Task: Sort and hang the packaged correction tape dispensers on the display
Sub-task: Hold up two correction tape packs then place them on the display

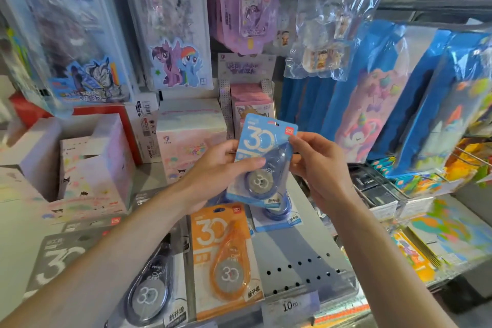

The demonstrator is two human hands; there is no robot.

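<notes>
A blue packaged correction tape dispenser (262,160) is held up in front of the display. My left hand (221,168) grips its left side, thumb across the front of the card. My right hand (316,162) pinches its upper right edge. Under it, another blue pack (279,217) lies on the grey perforated shelf panel (300,269). An orange pack (225,258) lies in the middle of the shelf, and a grey pack (157,290) lies to its left, partly hidden by my left forearm.
Pastel boxes (93,162) stand at the back left. Character stationery packs (170,34) hang above. Blue pouches (386,93) hang at the right over wire racks with colourful books (439,234). A price tag (290,306) sits at the shelf's front edge.
</notes>
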